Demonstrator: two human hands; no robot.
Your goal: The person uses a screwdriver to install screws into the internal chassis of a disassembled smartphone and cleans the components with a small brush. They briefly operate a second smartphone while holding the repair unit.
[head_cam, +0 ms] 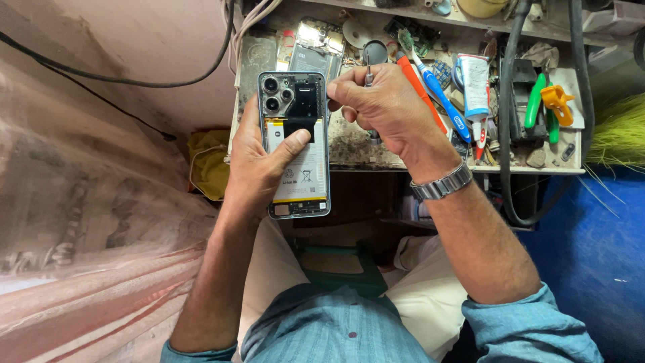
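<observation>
My left hand [259, 165] holds an opened smartphone [295, 144] upright, back cover off, with its white battery, black cover plate and camera cluster showing. The thumb lies across the battery. My right hand [383, 107], with a metal watch on its wrist, pinches a small screwdriver [368, 74]. The tool's tip sits at the phone's upper right edge. Both hands hover over my lap, just in front of the workbench edge.
A cluttered workbench [403, 158] lies ahead, with a phone back cover [316, 47], an orange-handled tool [416, 84], a blue toothbrush [440, 97], a glue tube [476, 87] and green and yellow tools [547, 101]. Black cables [510, 134] hang at right. A pink wall stands at left.
</observation>
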